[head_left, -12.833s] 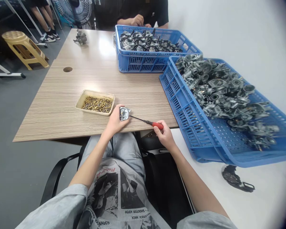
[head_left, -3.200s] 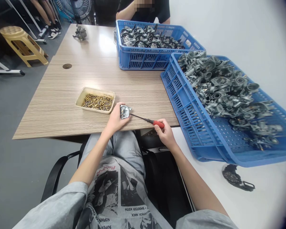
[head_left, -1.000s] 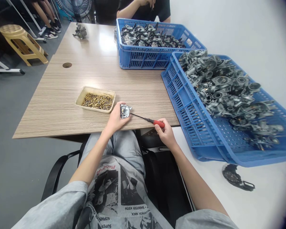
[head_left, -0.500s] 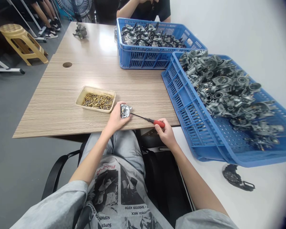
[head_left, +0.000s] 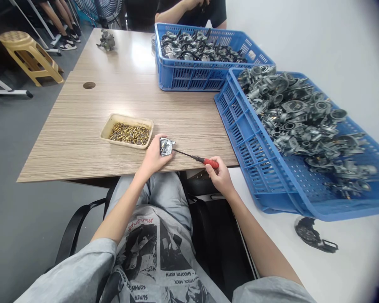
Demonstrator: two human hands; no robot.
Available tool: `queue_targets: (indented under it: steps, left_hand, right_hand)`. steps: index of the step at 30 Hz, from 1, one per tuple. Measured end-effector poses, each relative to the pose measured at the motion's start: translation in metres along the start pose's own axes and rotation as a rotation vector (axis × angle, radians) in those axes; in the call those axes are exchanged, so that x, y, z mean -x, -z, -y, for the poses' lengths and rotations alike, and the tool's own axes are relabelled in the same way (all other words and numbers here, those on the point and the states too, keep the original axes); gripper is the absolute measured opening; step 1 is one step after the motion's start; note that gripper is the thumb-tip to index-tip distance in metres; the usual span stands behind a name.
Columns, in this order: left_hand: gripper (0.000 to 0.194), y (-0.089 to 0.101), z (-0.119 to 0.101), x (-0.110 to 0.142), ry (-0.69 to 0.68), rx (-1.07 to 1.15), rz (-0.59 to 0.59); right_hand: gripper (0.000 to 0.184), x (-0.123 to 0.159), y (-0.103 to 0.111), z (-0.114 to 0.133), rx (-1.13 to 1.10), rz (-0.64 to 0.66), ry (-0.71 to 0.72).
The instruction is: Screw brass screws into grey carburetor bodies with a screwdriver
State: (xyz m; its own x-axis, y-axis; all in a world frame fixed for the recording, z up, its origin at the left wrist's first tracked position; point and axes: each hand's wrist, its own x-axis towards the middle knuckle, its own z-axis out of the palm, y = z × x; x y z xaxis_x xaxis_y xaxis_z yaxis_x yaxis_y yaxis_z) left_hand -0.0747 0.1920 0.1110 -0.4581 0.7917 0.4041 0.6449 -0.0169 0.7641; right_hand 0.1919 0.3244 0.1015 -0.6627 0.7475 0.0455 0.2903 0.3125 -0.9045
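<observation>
My left hand (head_left: 156, 158) grips a small silver metal carburetor body (head_left: 166, 146) just above the table's front edge, its round open face turned up. In my right hand (head_left: 220, 174) is a screwdriver (head_left: 211, 163) with a red handle and a long dark shaft. The shaft points left, and its tip meets the right side of the carburetor body; whether it sits in a screw is too small to tell. Close by on the left stands a cream plastic tray (head_left: 105, 134) holding many small brass parts (head_left: 131, 134).
A blue crate (head_left: 249, 155) heaped with metal carburetor bodies stands at the right. Behind it, another blue crate (head_left: 189, 78) holds similar parts with black pieces. One carburetor (head_left: 106, 41) lies at the far left. A black part (head_left: 314, 235) rests at lower right. Someone sits opposite.
Both hands, the carburetor body and the screwdriver look the same as before. Across the table, the other person's hand has shifted slightly.
</observation>
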Motion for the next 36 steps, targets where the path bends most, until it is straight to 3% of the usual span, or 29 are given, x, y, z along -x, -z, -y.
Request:
queue_targets:
  steps: [36]
  left_hand:
    - [0.055, -0.0001, 0.0011, -0.0001, 0.0, -0.007, -0.002]
  right_hand:
    - [0.039, -0.0004, -0.0007, -0.0023, 0.0, -0.006, 0.004]
